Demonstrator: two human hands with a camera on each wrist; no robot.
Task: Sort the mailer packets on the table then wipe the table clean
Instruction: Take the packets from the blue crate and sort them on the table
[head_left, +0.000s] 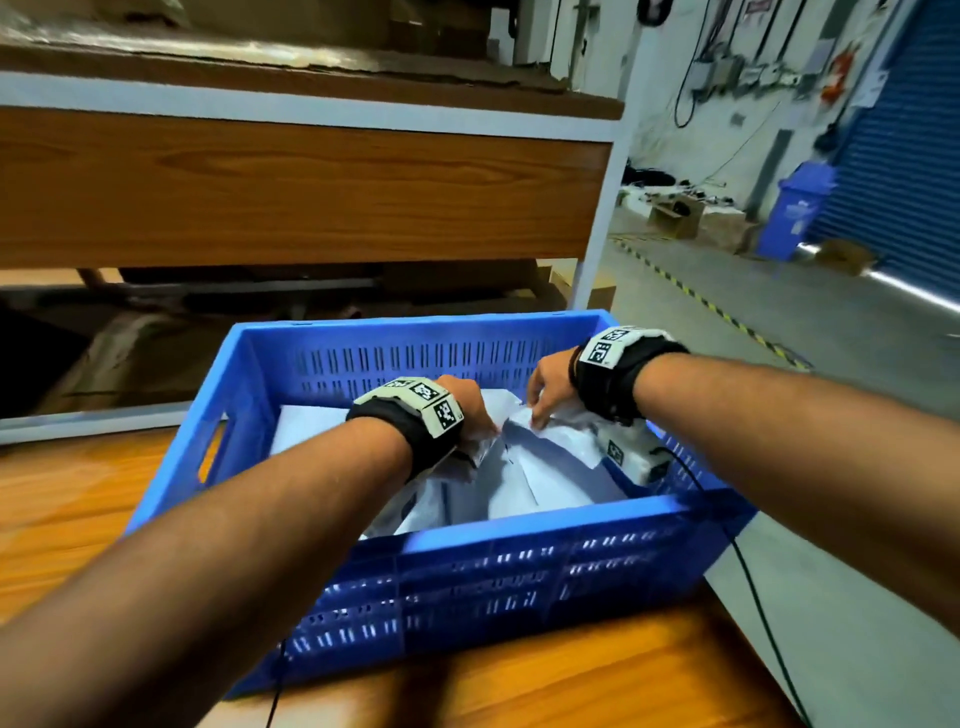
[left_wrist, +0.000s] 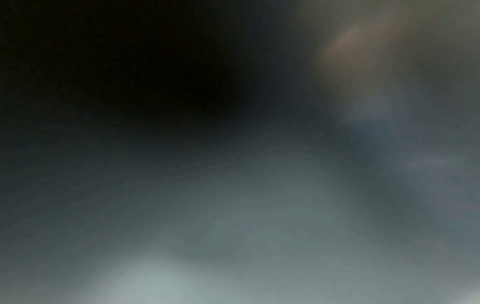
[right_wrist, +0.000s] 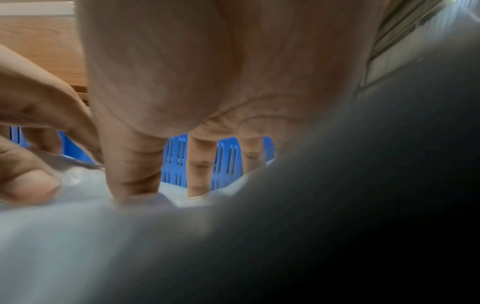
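Wood-grain desk (head_left: 78, 519) carries a blue slotted crate (head_left: 519, 525), and both hands are down inside it. Pale mailer packets (head_left: 540, 483) lie heaped in the crate under the hands. The right hand (head_left: 550, 387) curls its fingertips (right_wrist: 135, 181) onto a crumpled packet edge, seemingly pinching it; the left hand (head_left: 470, 402), just beside it, has its fingers hidden, so I cannot tell its grip. Beyond the hands stands a wooden shelf unit (head_left: 291, 192) with a white frame. Off past the right hand, grey floor (head_left: 810, 322) with a striped line runs to a blue bin (head_left: 797, 218) and a blue roller shutter (head_left: 904, 156). The left wrist view is only dark blur.
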